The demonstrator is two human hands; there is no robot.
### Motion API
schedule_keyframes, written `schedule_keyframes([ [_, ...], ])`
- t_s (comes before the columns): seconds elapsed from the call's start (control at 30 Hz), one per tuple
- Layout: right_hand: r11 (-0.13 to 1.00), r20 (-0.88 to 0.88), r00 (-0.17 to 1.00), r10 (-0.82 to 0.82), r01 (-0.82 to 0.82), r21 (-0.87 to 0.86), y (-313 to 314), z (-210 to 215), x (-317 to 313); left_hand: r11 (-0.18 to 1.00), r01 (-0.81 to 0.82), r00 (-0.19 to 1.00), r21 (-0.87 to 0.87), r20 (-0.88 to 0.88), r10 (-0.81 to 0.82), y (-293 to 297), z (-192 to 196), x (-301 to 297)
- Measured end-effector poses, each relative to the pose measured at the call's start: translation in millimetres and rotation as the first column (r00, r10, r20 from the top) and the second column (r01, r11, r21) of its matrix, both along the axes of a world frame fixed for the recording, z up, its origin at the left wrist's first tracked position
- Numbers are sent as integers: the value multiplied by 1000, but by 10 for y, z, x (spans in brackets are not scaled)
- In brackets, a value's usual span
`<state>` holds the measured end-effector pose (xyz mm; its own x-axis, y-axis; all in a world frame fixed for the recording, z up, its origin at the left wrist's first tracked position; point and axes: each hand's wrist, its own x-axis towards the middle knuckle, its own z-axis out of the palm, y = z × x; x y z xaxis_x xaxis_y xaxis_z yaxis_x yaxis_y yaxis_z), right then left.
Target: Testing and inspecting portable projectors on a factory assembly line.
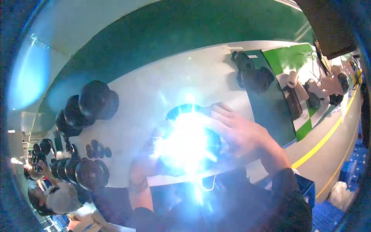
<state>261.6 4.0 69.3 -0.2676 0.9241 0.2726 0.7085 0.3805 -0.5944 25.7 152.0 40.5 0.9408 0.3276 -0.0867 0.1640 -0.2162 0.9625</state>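
A dark, rounded object (pixel 184 110) is in front of me at the near middle of the white table. Strong glare covers most of it, so its exact kind does not show. My right hand (pixel 245 133) is on its right side, its fingers curved over the upper edge and gripping it. From the lower left my left forearm (pixel 140 189) reaches to the same object. The fingers of my left hand are lost in the glare. A thin white cord (pixel 209 187) loops just below the object, near the table edge.
Stacked black round parts (pixel 94 98) line the table's left, with more (pixel 91 174) nearer me and small dark discs (pixel 98 150) between. Black objects (pixel 255 77) lie on a dark mat (pixel 270 104) at right. Co-workers (pixel 63 197) are at far left.
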Motion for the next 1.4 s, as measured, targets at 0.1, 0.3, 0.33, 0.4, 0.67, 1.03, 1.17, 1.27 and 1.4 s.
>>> schedule_keyframes([
  [0.1,999,-138,990,18,-23,-34,6,46,23,956,67,997,285,9,-72,27,102,22],
  [0.3,997,-143,989,-34,24,-69,14,1,13,995,58,998,87,-1,-58,75,120,-20],
  [0.33,997,-136,990,-42,34,-65,-13,-28,29,999,-12,997,-49,77,16,37,66,9],
  [0.4,990,-252,963,-99,68,-126,45,-45,37,985,-55,990,-161,120,74,57,24,35],
  [0.67,965,-300,919,-257,230,-121,-30,-104,334,947,-226,973,-227,-10,230,-59,16,177],
  [1.03,667,269,612,-744,709,230,-266,-343,921,885,-416,846,-209,266,461,226,-343,7],
  [1.17,608,-16,610,-792,791,68,-229,-313,868,791,-598,789,128,265,554,239,-213,-122],
  [1.27,547,-215,526,-823,835,-54,-218,-315,839,689,-668,744,281,257,616,198,-132,-380],
  [1.4,558,-347,487,-802,818,-141,-82,-237,634,146,-708,554,691,416,722,238,-259,-1046],
])
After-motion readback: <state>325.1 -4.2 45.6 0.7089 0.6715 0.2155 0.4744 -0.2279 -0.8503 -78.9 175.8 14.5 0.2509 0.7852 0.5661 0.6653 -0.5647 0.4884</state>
